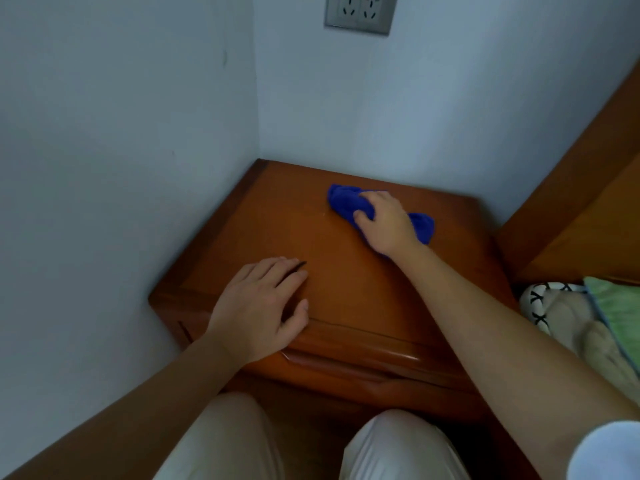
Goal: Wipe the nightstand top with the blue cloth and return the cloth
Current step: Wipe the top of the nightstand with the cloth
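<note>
A brown wooden nightstand (284, 223) stands in the corner of two pale walls. On its top, toward the back right, lies a bunched blue cloth (346, 202). My right hand (388, 223) lies over the cloth with the fingers and thumb curled round it, pressing it onto the wood. Part of the cloth sticks out to the right of my wrist. My left hand (263, 306) rests flat on the front left of the top, fingers straight and spread, thumb at the front edge.
A wall socket (362, 12) sits high on the back wall. A wooden bed frame (571, 188) rises at the right, with a green cloth (620, 310) and a beige bundle (571, 323) below it. My knees in light trousers (235, 441) are right before the nightstand's drawer front.
</note>
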A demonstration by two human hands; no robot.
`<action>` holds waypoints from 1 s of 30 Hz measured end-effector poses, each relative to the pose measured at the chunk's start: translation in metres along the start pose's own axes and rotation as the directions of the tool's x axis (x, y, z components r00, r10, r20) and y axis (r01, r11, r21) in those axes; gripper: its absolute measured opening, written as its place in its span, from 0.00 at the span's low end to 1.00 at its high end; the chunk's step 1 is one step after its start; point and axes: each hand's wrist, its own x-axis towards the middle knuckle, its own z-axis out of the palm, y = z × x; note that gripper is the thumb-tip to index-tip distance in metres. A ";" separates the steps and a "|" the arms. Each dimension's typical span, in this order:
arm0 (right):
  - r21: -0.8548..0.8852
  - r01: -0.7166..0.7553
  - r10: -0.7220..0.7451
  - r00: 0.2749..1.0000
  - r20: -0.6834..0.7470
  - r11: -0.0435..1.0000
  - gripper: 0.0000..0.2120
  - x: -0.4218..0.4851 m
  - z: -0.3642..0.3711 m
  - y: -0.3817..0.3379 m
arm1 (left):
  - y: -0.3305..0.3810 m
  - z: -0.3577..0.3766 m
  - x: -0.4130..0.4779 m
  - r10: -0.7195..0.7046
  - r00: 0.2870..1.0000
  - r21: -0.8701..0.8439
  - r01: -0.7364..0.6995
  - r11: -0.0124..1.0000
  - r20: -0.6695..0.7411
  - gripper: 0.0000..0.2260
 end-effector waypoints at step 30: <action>-0.065 0.231 -0.221 0.966 0.135 0.971 0.22 -0.049 0.002 -0.053 | -0.050 -0.020 -0.002 -0.156 0.986 -0.050 0.154 0.987 -0.054 0.19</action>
